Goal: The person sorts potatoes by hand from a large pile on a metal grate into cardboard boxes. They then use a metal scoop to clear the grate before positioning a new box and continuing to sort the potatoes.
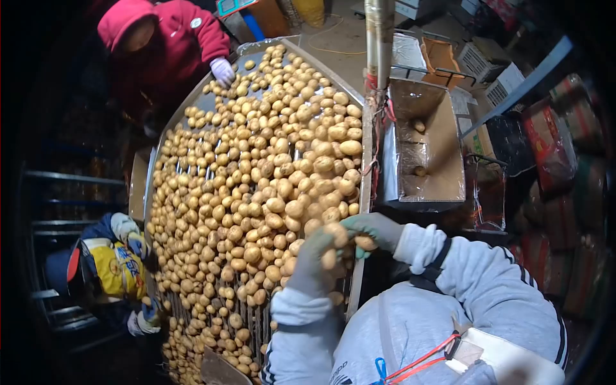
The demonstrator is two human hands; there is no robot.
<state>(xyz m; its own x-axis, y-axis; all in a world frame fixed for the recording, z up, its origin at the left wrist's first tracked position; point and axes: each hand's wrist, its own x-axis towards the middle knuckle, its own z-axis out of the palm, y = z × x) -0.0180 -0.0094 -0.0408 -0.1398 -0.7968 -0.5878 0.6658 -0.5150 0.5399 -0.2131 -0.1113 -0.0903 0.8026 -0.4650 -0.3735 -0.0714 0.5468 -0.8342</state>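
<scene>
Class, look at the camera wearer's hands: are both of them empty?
No, the left hand and right hand are holding potatoes.

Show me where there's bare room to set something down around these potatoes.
The cardboard box right of the sorting table has bare room around its two visible potatoes. A small grey patch lies between the co-worker's white-gloved hand, the table's left edge and the pile. The table's middle is crowded.
</scene>
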